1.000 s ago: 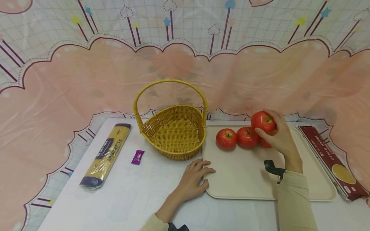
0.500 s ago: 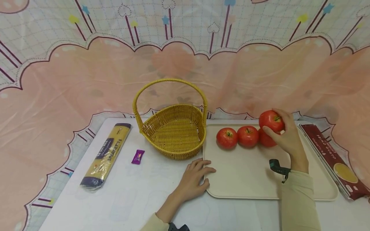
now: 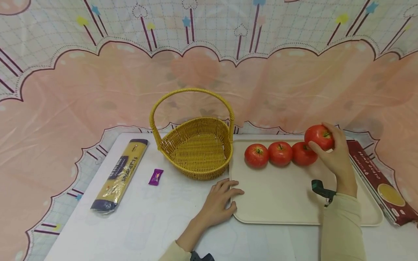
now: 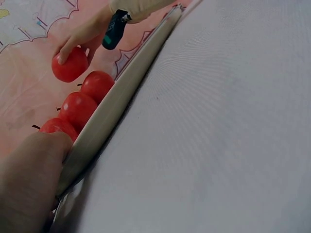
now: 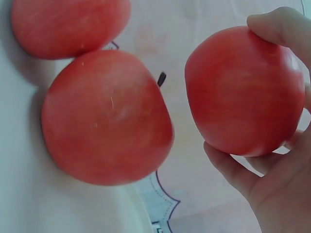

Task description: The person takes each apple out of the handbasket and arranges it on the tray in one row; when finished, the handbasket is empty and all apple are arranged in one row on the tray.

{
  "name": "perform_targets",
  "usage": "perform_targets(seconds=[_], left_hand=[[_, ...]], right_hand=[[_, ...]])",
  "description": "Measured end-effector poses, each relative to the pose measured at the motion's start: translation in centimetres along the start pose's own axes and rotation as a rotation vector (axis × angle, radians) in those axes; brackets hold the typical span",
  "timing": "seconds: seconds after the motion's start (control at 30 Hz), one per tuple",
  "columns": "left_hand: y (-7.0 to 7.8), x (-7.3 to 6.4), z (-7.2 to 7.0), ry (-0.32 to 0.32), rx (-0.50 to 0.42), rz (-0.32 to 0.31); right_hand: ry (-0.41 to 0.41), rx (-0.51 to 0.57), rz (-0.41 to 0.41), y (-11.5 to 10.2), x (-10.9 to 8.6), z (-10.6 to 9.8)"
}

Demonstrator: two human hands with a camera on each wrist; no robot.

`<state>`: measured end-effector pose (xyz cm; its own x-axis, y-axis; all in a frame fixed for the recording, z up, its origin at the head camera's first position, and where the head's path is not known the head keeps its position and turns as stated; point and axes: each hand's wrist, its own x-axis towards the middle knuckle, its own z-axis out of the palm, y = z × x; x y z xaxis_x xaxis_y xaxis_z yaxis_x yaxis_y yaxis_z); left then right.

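My right hand (image 3: 337, 154) grips a red apple (image 3: 319, 137) with thumb and fingers, held up over the back right of the cream tray (image 3: 281, 195). In the right wrist view this held apple (image 5: 245, 92) hangs apart from a neighbouring apple (image 5: 109, 119). Three more red apples stand in a row along the tray's back: a left one (image 3: 256, 156), a middle one (image 3: 280, 153) and a right one (image 3: 303, 153). At the tray's left edge rests my left hand (image 3: 217, 204), fingers spread loosely over the rim and holding nothing.
Left of the tray stands a yellow wicker basket (image 3: 199, 174) with a tall handle. A small purple wrapped sweet (image 3: 156, 177) and a spaghetti packet (image 3: 120, 175) lie farther left. A dark red spaghetti packet (image 3: 380, 179) lies along the tray's right side.
My right hand has moved right with the apple, from over the row to beyond its right end, uncovering the row's right apple. The left hand has stayed put.
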<state>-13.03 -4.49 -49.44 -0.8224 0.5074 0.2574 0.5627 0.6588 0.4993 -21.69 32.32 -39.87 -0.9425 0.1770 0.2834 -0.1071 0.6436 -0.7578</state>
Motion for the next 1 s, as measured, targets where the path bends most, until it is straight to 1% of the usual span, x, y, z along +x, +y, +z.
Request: perform_targets(seconds=[0.3, 0.57, 1.0], left_hand=[[-0.1, 0.0, 0.2, 0.004, 0.008, 0.006], [-0.2, 0.0, 0.2, 0.008, 0.006, 0.009], [-0.2, 0.0, 0.1, -0.004, -0.004, 0.006]], right_hand=[[0.042, 0.014, 0.018, 1.4, -0.1, -0.5], [0.054, 0.029, 0.113, 2.6, -0.1, -0.8], [0.068, 0.019, 0.203, 4.2, -0.3, -0.8]])
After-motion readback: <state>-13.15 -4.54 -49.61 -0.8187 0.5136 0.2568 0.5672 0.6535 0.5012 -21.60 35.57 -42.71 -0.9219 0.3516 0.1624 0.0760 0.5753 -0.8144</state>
